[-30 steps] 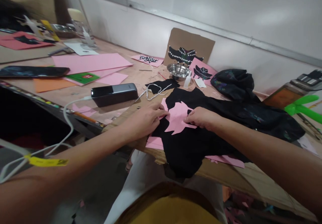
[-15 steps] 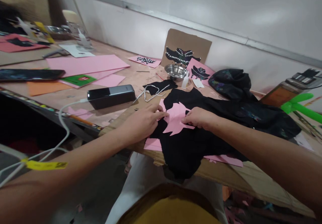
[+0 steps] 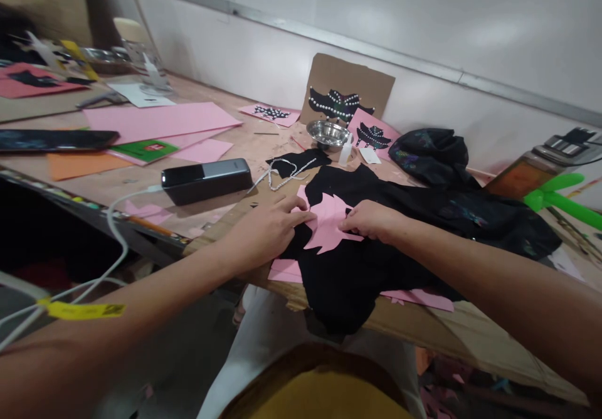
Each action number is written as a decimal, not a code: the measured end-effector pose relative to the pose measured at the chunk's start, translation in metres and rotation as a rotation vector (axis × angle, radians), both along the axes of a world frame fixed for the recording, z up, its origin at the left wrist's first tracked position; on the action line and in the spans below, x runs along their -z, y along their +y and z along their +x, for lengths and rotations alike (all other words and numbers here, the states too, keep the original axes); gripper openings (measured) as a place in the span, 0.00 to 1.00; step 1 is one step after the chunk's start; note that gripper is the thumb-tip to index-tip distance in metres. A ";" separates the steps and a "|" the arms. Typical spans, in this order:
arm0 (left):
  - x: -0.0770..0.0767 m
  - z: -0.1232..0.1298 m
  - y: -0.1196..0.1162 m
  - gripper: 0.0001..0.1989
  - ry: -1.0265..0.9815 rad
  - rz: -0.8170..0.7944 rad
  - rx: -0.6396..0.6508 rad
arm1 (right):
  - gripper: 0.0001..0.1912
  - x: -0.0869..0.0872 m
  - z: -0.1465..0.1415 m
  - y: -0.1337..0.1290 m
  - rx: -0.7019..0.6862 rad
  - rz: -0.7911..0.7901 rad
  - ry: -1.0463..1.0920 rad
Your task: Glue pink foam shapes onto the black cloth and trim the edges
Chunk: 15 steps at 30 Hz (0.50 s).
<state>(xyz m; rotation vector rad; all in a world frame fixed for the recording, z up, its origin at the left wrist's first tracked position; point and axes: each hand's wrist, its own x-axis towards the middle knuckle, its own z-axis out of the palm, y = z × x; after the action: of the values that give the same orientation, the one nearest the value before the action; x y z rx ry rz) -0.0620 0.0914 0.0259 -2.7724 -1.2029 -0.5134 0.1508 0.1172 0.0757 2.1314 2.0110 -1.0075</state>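
A spiky-edged pink paper cutout lies over black cloth at the table's near edge. My left hand is at the cutout's left edge, thumb and forefinger close together on the paper; its other fingers are mostly hidden. On the opposite edge, my right hand is closed, with thumb and forefinger pinching the paper. A small dark bit shows by the right fingertips, too small to name. Beneath the cloth, pink sheets and brown cardboard stick out.
Just beyond the cloth are a white cord, a metal bowl and a small glue bottle. Bead-trimmed black shapes lean at the wall. A black power bank with a white cable stands left; a bottle stands right.
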 end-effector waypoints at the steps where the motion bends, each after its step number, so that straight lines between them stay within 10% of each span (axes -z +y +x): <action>1: 0.000 0.000 0.000 0.23 -0.003 -0.002 0.001 | 0.17 -0.001 0.000 -0.001 0.004 -0.002 -0.004; 15: 0.001 0.000 0.000 0.25 -0.009 -0.083 0.012 | 0.16 0.000 -0.001 0.000 0.009 0.006 -0.018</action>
<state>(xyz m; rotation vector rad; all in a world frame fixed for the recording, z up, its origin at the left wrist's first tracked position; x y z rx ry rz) -0.0624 0.0917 0.0252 -2.8508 -1.2386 -0.4884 0.1500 0.1174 0.0755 2.1466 2.0012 -0.9804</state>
